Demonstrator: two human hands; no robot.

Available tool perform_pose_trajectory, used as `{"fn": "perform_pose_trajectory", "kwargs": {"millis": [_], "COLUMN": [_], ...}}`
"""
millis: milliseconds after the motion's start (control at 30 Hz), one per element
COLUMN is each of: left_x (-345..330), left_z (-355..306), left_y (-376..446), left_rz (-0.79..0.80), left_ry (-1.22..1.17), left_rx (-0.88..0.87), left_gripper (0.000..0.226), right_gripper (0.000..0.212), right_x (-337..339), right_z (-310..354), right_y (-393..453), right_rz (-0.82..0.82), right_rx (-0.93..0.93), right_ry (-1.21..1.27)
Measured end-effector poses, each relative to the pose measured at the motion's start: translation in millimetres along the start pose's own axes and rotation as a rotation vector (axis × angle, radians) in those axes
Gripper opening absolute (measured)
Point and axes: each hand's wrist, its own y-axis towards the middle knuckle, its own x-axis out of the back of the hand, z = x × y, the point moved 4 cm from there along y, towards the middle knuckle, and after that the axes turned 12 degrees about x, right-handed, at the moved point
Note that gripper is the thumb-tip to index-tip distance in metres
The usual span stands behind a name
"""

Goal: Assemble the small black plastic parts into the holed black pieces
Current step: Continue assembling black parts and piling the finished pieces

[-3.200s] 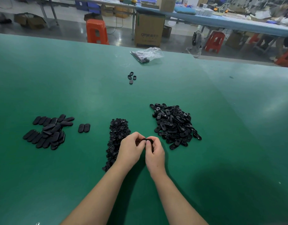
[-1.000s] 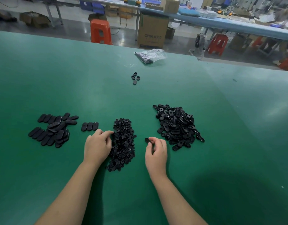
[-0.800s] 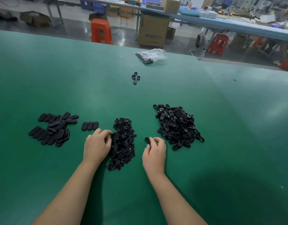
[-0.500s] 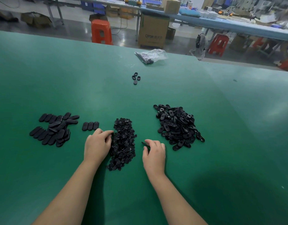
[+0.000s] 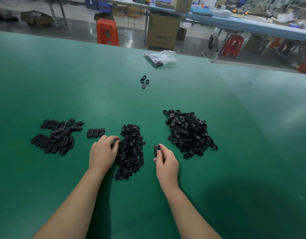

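The right hand [image 5: 167, 163] pinches one holed black piece [image 5: 156, 150] by its near end, just left of the holed pile [image 5: 189, 132]. The left hand [image 5: 102, 152] has its fingers curled into the heap of small parts [image 5: 130, 150] — whether they hold one I cannot tell. Both look light, stiff and slick — best gripped by the edges.

Factory assembly floor, not a home. Long green work table [image 5: 62, 80] holds sorted heaps of small black plastic parts [image 5: 130, 150] and holed pieces [image 5: 188, 131]; behind it a bare concrete floor, orange plastic stools [image 5: 107, 31], a cardboard carton [image 5: 162, 31] and a blue bench [image 5: 243, 25] cluttered with boxes.
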Motion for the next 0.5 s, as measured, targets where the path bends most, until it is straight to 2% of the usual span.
{"fn": "perform_pose_trajectory", "kwargs": {"millis": [200, 500], "left_x": [-2.5, -2.2], "left_z": [1.2, 1.8], "left_y": [0.2, 0.5], "left_rz": [0.009, 0.027], "left_ry": [0.048, 0.016], "left_rx": [-0.023, 0.016], "left_gripper": [0.024, 0.015], "right_gripper": [0.045, 0.026], "right_x": [-0.4, 2.1], "right_z": [-1.7, 0.7], "right_y": [0.0, -0.7], "right_rz": [-0.003, -0.014], "right_rx": [-0.041, -0.086], "right_ry": [0.21, 0.287]}}
